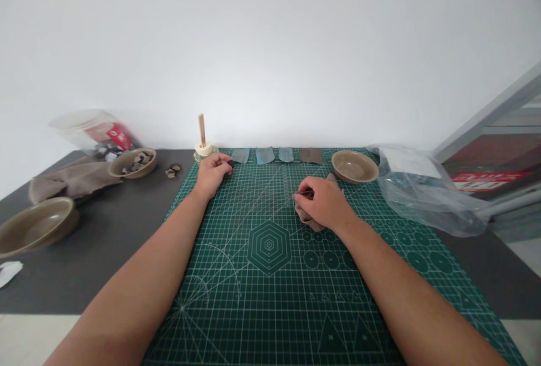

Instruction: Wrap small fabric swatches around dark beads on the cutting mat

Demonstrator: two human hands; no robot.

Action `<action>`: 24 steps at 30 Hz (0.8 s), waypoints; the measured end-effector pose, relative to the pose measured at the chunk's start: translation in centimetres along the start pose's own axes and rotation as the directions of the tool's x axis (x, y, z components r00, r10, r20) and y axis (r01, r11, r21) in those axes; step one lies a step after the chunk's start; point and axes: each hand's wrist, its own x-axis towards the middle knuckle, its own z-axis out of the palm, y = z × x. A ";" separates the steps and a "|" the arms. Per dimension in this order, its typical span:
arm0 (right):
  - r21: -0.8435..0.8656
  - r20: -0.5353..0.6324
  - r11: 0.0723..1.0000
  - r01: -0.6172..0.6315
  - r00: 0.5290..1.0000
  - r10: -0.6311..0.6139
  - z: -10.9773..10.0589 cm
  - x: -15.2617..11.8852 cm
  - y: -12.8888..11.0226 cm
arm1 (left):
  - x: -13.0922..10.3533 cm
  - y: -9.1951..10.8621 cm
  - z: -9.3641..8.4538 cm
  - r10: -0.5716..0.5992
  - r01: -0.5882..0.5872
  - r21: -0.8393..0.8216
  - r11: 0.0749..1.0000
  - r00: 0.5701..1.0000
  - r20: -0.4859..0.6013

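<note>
My left hand [213, 174] is at the back left of the green cutting mat [270, 304], its fingertips closed on a small dark piece [231, 163] beside a glass jar [203, 150] with wooden sticks. Right of the mat's middle, my right hand [319, 201] pinches a crumpled brown cloth [307, 219], partly hidden under the fingers. Along the mat's back edge lie several small patches: bluish ones [265, 155] and a brown one [311, 155]. A shallow brown bowl [355, 167] stands behind and right of my right hand.
On the dark table [127, 264] at left are a bowl of small pieces [133, 163], another bowl [38, 225], a brown cloth [76, 180], loose pieces [173, 171] and a plastic bag [99, 129]. A clear plastic bag [426, 191] lies at right. A white wall [270, 50] rises behind.
</note>
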 end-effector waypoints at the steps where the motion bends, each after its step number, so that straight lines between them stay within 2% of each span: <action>1: 0.000 0.000 1.000 -0.003 1.000 0.003 0.0 0.0 0.0 | -0.1 0.1 0.0 0.001 -0.002 0.022 1.000 1.000 0.009; 6: 0.005 0.008 1.000 -0.007 1.000 0.007 0.2 0.0 0.1 | -0.7 0.6 0.3 0.032 -0.058 0.193 0.980 0.990 0.137; 10: -0.012 0.043 1.000 -0.007 0.999 0.007 0.7 0.1 0.3 | -1.8 1.3 1.0 0.060 -0.117 0.249 0.961 0.973 0.225; 15: -0.011 0.101 0.999 0.039 0.994 -0.037 0.9 0.1 0.2 | -5.2 2.8 3.1 0.018 -0.086 0.185 0.979 0.940 0.342; 19: 0.015 0.099 0.999 0.033 0.994 -0.035 0.6 -0.2 0.0 | -8.1 4.3 4.9 -0.030 -0.002 0.072 0.997 0.897 0.442; 24: -0.046 0.093 0.992 0.119 0.989 -0.114 0.0 -1.7 0.5 | -10.1 5.1 5.9 -0.077 0.095 -0.007 0.995 0.851 0.519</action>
